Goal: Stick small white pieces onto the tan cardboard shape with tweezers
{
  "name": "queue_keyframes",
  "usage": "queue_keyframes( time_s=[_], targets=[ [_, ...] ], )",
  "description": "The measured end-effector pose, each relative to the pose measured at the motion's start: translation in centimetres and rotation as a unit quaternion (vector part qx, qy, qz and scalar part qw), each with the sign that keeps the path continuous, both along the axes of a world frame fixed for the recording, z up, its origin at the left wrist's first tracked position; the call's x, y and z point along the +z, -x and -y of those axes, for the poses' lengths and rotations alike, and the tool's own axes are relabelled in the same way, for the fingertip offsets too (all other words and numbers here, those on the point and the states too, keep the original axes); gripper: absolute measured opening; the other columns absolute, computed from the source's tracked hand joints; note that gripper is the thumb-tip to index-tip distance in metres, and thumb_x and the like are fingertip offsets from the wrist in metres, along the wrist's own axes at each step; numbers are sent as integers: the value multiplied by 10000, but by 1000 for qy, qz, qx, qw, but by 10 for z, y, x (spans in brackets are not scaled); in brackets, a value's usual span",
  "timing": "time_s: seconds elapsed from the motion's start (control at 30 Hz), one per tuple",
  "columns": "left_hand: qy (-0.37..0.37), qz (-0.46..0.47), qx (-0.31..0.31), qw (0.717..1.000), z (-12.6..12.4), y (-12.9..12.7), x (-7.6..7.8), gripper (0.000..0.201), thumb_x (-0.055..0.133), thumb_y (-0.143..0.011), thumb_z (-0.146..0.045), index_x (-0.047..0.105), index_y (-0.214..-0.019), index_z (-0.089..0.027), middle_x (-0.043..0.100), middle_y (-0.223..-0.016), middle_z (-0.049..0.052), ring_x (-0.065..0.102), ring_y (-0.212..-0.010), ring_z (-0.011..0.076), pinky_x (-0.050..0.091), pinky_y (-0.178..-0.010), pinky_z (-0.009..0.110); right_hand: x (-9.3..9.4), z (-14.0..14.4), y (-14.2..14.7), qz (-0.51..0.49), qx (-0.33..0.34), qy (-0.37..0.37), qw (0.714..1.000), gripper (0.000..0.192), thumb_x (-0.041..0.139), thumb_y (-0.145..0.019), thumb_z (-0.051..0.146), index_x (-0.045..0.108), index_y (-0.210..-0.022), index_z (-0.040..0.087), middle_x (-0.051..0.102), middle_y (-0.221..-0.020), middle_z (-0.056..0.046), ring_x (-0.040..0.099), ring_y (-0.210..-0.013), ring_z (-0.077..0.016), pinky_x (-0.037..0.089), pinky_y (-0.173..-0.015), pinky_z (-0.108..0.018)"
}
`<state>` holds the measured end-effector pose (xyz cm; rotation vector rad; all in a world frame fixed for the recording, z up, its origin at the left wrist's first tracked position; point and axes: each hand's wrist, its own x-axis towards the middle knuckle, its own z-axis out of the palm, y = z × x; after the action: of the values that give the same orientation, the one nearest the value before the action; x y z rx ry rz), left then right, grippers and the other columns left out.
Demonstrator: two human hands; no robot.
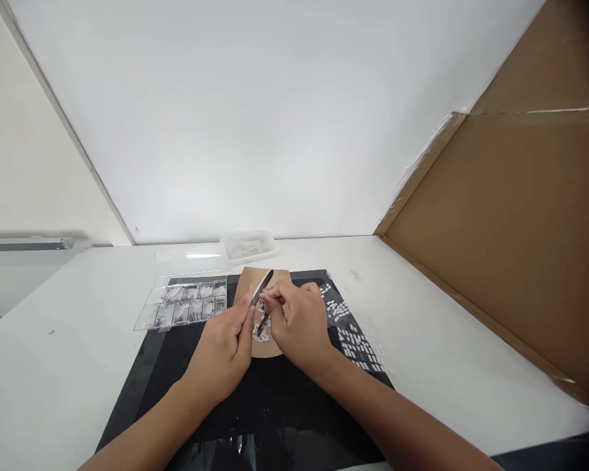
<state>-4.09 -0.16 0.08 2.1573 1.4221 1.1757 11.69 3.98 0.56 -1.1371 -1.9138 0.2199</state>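
Observation:
In my left hand (226, 340), closed with thumb and fingers pressed together, is a slim dark stick with a pale edge, which looks like a nail file (262, 286). It points up and away to the right. My right hand (299, 320) is closed in a pinch right beside the file, its fingertips close to the left thumb. Whatever it pinches is too small and covered to make out. Below both hands lies a tan sheet (267, 352) with a rounded near edge. On it is a small heap of pale and dark bits (262, 332), partly hidden by the right fingers.
A black mat (186, 379) lies under the sheet on the white table (78, 366). To the left sits an open, clear compartment box (189, 304) of pale pieces. A white tub (248, 247) stands behind. Small white rectangles (358, 347) lie rightward. A cardboard panel (510, 248) borders the right.

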Motion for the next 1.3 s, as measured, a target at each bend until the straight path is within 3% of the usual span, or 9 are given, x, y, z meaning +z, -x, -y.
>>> queue_keyframes(
  time_s=[0.1,0.43,0.6,0.77,0.93,1.13,1.3],
  targets=[
    [12,-1,2,1000,0,0,-1,331,388,-1058,-289,653,-1216,-167,669,-795,33,625,-694,161,485,-691,280,1,-3,-1,-2,6,14,1000,217,542,-984,228,553,-769,207,700,-682,44,584,-589,-129,292,-761,-333],
    [19,10,-27,999,0,-3,-1,312,383,-1059,-292,647,-1186,-184,652,-811,22,600,-685,154,451,-669,274,7,-2,-7,-21,8,49,999,238,535,-999,237,561,-764,209,694,-694,49,583,-594,-122,301,-784,-331],
    [33,14,-28,999,-1,-2,-2,299,379,-1059,-287,653,-1134,-190,644,-805,18,594,-682,152,436,-662,270,6,0,-8,10,46,83,995,235,524,-981,167,548,-751,207,682,-676,67,561,-574,-113,291,-767,-329],
    [35,18,-27,999,0,-2,-1,301,378,-1060,-301,653,-1028,-184,596,-734,2,556,-639,144,414,-634,268,8,-3,-8,-3,4,67,998,256,517,-999,197,562,-747,209,690,-684,63,563,-576,-114,290,-775,-326],
    [38,27,-31,998,1,0,-1,306,384,-1060,-304,662,-1116,-191,661,-837,29,603,-708,154,452,-687,274,5,2,-5,20,38,64,997,231,523,-988,175,561,-762,208,688,-678,63,571,-584,-115,296,-768,-320],
    [43,23,-19,999,1,1,1,343,390,-1056,-333,673,-1180,-186,651,-775,25,590,-663,162,459,-648,274,11,-7,-14,-18,-8,52,998,211,559,-994,226,562,-783,212,706,-726,52,595,-596,-117,340,-793,-326],
    [56,34,-25,998,3,3,3,386,380,-1055,-349,646,-1286,-189,726,-978,77,666,-792,194,520,-710,291,16,-12,-32,-62,35,140,988,212,564,-993,312,547,-799,228,716,-753,21,597,-579,-142,412,-639,-295]
  ],
)
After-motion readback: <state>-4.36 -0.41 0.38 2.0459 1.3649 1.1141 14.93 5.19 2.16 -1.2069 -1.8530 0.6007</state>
